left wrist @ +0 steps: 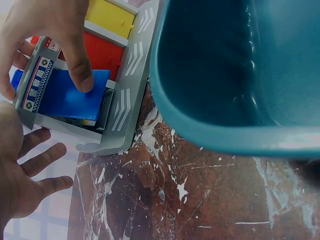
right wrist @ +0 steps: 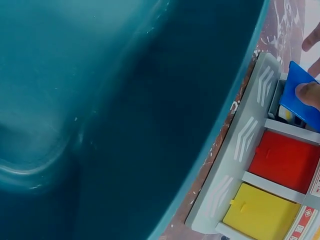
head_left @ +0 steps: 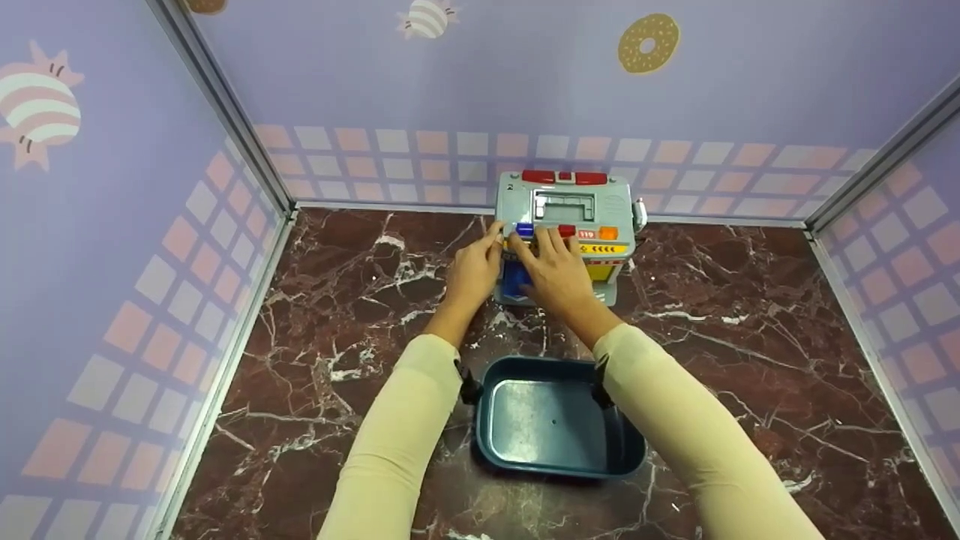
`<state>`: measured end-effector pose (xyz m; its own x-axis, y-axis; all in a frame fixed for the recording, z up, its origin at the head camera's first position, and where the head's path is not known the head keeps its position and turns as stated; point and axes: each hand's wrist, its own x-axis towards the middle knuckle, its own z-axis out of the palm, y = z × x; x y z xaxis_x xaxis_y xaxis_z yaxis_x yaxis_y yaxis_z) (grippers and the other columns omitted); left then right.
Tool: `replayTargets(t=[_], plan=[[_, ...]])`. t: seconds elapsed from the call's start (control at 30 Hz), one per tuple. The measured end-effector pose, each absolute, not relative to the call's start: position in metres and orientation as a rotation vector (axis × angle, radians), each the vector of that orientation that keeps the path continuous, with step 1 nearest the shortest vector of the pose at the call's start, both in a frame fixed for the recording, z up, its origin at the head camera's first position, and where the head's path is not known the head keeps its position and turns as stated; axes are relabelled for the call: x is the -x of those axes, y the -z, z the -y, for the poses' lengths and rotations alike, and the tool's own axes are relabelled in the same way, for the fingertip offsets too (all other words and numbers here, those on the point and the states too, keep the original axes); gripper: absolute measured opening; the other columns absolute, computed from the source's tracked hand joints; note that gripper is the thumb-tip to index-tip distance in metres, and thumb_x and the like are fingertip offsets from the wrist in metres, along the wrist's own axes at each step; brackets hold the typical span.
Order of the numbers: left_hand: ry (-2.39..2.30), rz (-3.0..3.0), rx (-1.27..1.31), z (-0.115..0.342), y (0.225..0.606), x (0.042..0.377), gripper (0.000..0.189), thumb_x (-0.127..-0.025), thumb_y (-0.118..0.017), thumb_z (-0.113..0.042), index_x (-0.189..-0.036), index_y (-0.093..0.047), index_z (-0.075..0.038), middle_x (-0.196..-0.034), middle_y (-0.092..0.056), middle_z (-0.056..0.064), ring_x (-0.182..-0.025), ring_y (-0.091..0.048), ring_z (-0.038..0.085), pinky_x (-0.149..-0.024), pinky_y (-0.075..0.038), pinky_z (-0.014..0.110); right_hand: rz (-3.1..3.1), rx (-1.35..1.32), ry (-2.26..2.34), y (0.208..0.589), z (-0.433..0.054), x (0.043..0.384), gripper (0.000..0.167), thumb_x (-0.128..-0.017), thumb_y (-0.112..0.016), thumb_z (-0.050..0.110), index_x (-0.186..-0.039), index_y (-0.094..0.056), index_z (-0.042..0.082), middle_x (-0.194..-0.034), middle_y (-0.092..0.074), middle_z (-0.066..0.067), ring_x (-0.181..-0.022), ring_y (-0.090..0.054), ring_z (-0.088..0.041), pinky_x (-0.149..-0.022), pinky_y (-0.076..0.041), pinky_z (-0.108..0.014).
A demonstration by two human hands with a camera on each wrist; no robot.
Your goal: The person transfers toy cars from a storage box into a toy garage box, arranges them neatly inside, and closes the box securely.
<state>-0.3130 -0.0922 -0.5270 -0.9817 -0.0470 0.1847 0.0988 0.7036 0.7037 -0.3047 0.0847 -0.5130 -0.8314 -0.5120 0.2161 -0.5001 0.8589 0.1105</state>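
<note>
A grey toy garage (head_left: 619,199) with blue, red and yellow doors stands against the back wall. My right hand (head_left: 561,274) reaches over its front, fingertips on the roof edge near the coloured buttons. In the left wrist view the right thumb presses on the blue door (left wrist: 65,95), which stands tilted out at its lower edge. Part of a small toy shows behind it. The red door (right wrist: 285,161) and yellow door (right wrist: 257,212) are closed. My left hand (head_left: 472,274) is at the garage's left front corner, its fingers spread and holding nothing in the left wrist view.
A dark teal plastic bin (head_left: 555,472) sits in front of the garage, under my forearms. The brown marbled tabletop (head_left: 337,315) is bordered by a patterned back wall (head_left: 450,82) and side walls. A white handle-like piece (head_left: 640,215) sticks out at the garage's right side.
</note>
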Motion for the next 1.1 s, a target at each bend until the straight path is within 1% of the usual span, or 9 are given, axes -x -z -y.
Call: replayTargets(t=[0.2,0.4,0.47,0.53,0.67,0.73,0.83,1.03,1.1], plan=[[1.133,2.713,0.032,0.092,0.526,0.314,0.041,-0.118,-0.052,-0.040,-0.157,-0.065,-0.034,-0.139,-0.076,0.014,-0.100,-0.080,0.044,-0.081,-0.062,0.061,2.803,-0.750,0.150,0.515,-0.080,0.309,0.096,-0.090,-0.092,0.048,-0.167,-0.039,0.025,-0.161,-0.046,-0.027,-0.146,-0.050,-0.046,-0.114,-0.045,-0.065],[1.130,2.719,0.040,0.094,0.526,0.314,0.042,-0.118,-0.052,-0.041,-0.156,-0.066,-0.031,-0.138,-0.077,0.014,-0.105,-0.080,0.043,-0.085,-0.062,0.060,2.795,-0.718,0.199,0.521,-0.076,0.313,0.097,-0.090,-0.092,0.047,-0.167,-0.037,0.027,-0.162,-0.043,-0.025,-0.146,-0.048,-0.045,-0.113,-0.044,-0.065],[1.127,2.719,0.043,0.094,0.526,0.314,0.041,-0.118,-0.052,-0.040,-0.156,-0.066,-0.031,-0.135,-0.078,0.015,-0.100,-0.080,0.043,-0.084,-0.062,0.060,2.779,-0.707,0.197,0.525,-0.075,0.314,0.093,-0.091,-0.091,0.044,-0.165,-0.037,0.027,-0.160,-0.044,-0.025,-0.144,-0.048,-0.045,-0.111,-0.045,-0.064],[1.130,2.722,0.037,0.094,0.526,0.313,0.042,-0.118,-0.052,-0.040,-0.157,-0.064,-0.032,-0.136,-0.077,0.015,-0.098,-0.080,0.043,-0.083,-0.062,0.060,2.760,-0.693,0.212,0.528,-0.074,0.315,0.086,-0.094,-0.088,0.040,-0.163,-0.038,0.027,-0.158,-0.045,-0.024,-0.142,-0.048,-0.045,-0.110,-0.045,-0.064],[1.138,2.722,0.031,0.092,0.527,0.313,0.042,-0.118,-0.052,-0.041,-0.157,-0.065,-0.032,-0.137,-0.077,0.014,-0.105,-0.080,0.043,-0.087,-0.062,0.061,2.709,-0.655,0.239,0.532,-0.073,0.316,0.074,-0.098,-0.081,0.030,-0.159,-0.039,0.028,-0.153,-0.047,-0.021,-0.136,-0.049,-0.042,-0.105,-0.046,-0.061],[1.145,2.723,0.035,0.092,0.527,0.313,0.042,-0.118,-0.053,-0.040,-0.156,-0.065,-0.031,-0.138,-0.077,0.014,-0.111,-0.080,0.044,-0.089,-0.062,0.062,2.684,-0.635,0.244,0.534,-0.072,0.317,0.071,-0.098,-0.078,0.026,-0.157,-0.040,0.029,-0.150,-0.048,-0.020,-0.133,-0.049,-0.041,-0.102,-0.046,-0.060],[1.155,2.722,0.048,0.092,0.526,0.313,0.042,-0.118,-0.053,-0.040,-0.156,-0.066,-0.030,-0.138,-0.077,0.013,-0.114,-0.079,0.044,-0.090,-0.062,0.062,2.659,-0.604,0.240,0.537,-0.070,0.318,0.066,-0.099,-0.074,0.021,-0.155,-0.041,0.030,-0.146,-0.049,-0.019,-0.129,-0.049,-0.040,-0.099,-0.046,-0.060],[1.163,2.710,0.040,0.093,0.526,0.313,0.041,-0.118,-0.052,-0.041,-0.155,-0.067,-0.030,-0.136,-0.077,0.016,-0.118,-0.078,0.046,-0.093,-0.061,0.062,2.631,-0.568,0.224,0.541,-0.065,0.319,0.056,-0.105,-0.066,0.020,-0.154,-0.041,0.030,-0.146,-0.049,-0.018,-0.128,-0.049,-0.040,-0.100,-0.047,-0.059],[1.160,2.710,0.038,0.093,0.526,0.313,0.041,-0.118,-0.052,-0.042,-0.155,-0.067,-0.030,-0.136,-0.077,0.016,-0.118,-0.077,0.046,-0.093,-0.061,0.063,2.630,-0.561,0.219,0.541,-0.065,0.319,0.056,-0.105,-0.065,0.019,-0.154,-0.041,0.030,-0.146,-0.049,-0.019,-0.128,-0.049,-0.040,-0.100,-0.047,-0.060]])
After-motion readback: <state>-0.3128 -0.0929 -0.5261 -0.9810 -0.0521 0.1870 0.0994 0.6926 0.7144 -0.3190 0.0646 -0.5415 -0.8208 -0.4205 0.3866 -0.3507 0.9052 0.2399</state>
